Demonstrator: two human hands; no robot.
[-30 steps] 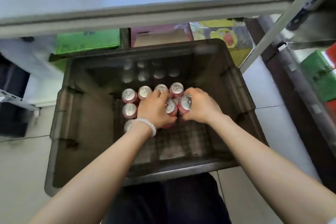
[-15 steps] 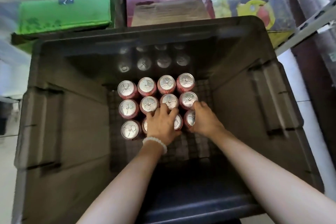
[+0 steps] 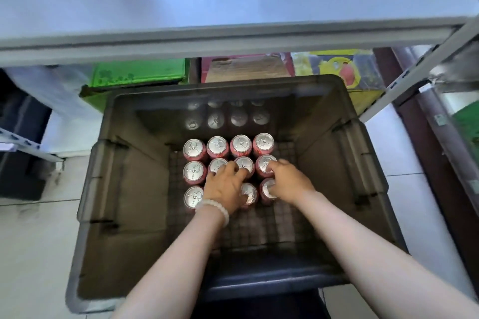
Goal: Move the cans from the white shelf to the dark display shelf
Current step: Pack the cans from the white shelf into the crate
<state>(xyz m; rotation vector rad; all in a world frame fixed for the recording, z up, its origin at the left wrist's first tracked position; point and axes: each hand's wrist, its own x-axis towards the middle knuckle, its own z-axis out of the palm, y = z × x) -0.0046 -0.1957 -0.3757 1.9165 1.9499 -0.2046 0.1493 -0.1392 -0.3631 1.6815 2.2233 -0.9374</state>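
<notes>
Cans stand upright in a tight grid on the ribbed floor of a dark plastic crate, red sides and round silver tops with pull tabs. We see our left hand lying over the middle ones, its fingers spread and bent across their tops. Our right hand covers the right column, thumb and fingers curled over two tops. Whether either hand truly grips, we cannot tell. Beyond, a smooth white shelf edge crosses above.
</notes>
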